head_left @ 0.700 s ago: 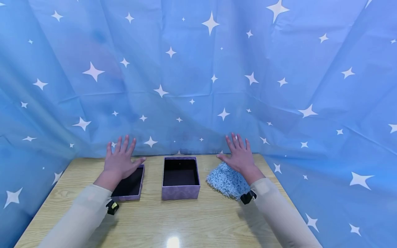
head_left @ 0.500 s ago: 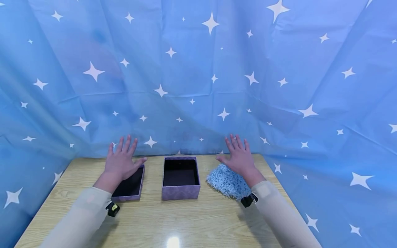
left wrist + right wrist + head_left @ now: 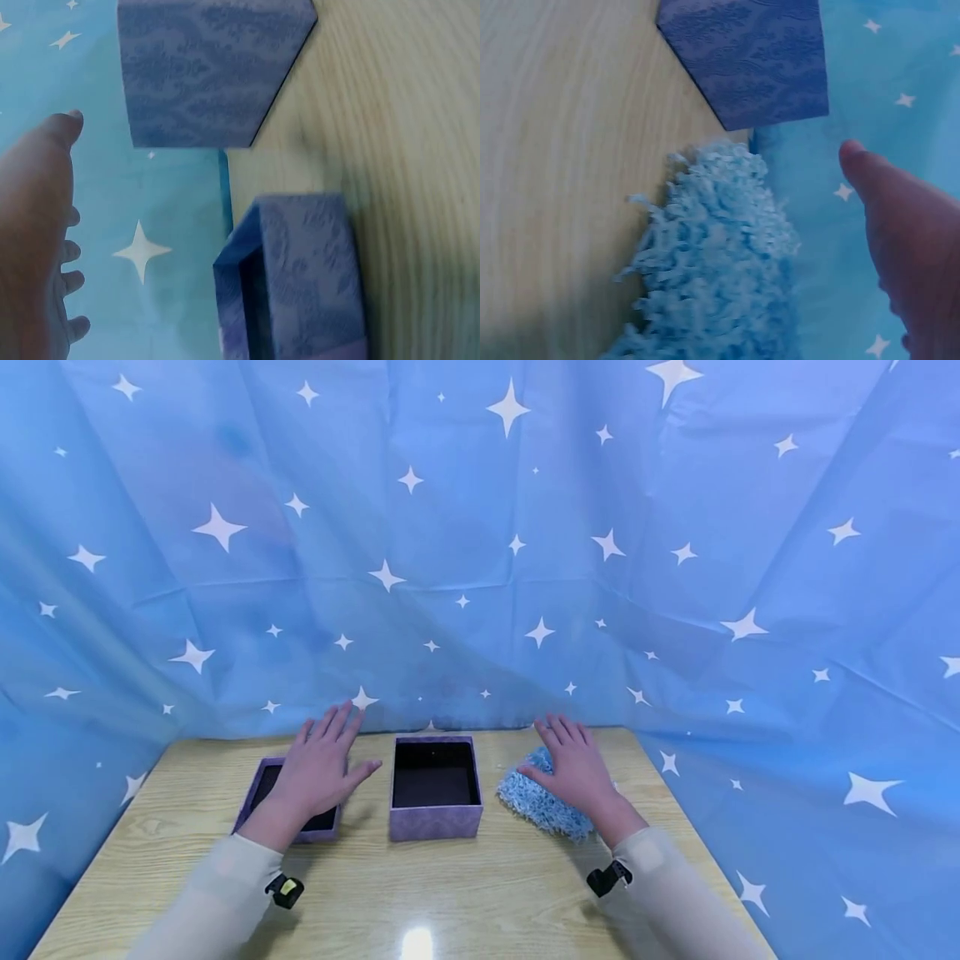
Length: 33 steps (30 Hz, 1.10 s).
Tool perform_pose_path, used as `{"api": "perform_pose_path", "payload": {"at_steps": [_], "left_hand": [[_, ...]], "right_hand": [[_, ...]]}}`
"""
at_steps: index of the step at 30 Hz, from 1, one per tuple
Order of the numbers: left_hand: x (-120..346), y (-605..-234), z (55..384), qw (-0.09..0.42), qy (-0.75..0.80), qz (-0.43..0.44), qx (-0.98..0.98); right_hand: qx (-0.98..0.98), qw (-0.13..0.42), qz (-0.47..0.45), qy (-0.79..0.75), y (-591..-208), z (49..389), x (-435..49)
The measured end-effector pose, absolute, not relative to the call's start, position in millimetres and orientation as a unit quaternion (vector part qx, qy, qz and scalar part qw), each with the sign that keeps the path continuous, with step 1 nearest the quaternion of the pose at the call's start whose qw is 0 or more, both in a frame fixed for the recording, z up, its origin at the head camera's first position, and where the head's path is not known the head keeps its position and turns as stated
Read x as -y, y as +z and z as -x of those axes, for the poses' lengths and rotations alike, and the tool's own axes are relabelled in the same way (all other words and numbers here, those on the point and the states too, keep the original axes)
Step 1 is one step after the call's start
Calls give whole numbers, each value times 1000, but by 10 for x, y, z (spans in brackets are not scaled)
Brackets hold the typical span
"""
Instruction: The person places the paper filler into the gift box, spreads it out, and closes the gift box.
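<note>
My left hand (image 3: 318, 772), fingers spread and straight, hovers above a shallow purple box lid (image 3: 322, 837) with a dark inside, holding nothing. Part of that lid is hidden behind the hand and forearm. In the middle of the table stands a purple box (image 3: 437, 823), top uncovered, its inside black. My right hand (image 3: 576, 777) is also spread, over a light blue shaggy heap (image 3: 536, 802) of fine strips; it grips nothing. Close up in the right wrist view, the heap (image 3: 712, 255) looks like shredded paper, though its kind is uncertain. An embossed pattern shows on the box (image 3: 210, 75) in the left wrist view.
Everything lies on a light wooden table (image 3: 450, 902). A blue curtain (image 3: 465, 543) with white stars hangs behind it and along both sides. Each wrist wears a small black camera (image 3: 285, 890).
Both hands have come down and nearer to the body. The left has also shifted right, showing more of the lid's left side. The box, lid and blue heap stay put.
</note>
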<state>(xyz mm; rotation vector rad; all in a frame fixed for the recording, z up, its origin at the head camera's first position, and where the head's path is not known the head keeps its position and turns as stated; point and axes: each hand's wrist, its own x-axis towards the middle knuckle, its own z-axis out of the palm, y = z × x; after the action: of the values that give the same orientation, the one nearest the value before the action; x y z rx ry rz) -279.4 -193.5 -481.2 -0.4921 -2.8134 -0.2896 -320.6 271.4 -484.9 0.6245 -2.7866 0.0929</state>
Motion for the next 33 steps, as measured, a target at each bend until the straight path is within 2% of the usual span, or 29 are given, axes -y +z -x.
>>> {"api": "perform_pose_path", "payload": {"at_steps": [12, 23, 33], "left_hand": [[1691, -4943, 2772, 131, -135, 227, 956], [1532, -5078, 2784, 92, -195, 282, 935], [1534, -5116, 2796, 44, -242, 279, 928]], "right_hand": [[966, 105, -218, 95, -5064, 2984, -2768], [964, 80, -216, 129, -5254, 2861, -2792], [968, 72, -194, 143, -5445, 2887, -2807]]}}
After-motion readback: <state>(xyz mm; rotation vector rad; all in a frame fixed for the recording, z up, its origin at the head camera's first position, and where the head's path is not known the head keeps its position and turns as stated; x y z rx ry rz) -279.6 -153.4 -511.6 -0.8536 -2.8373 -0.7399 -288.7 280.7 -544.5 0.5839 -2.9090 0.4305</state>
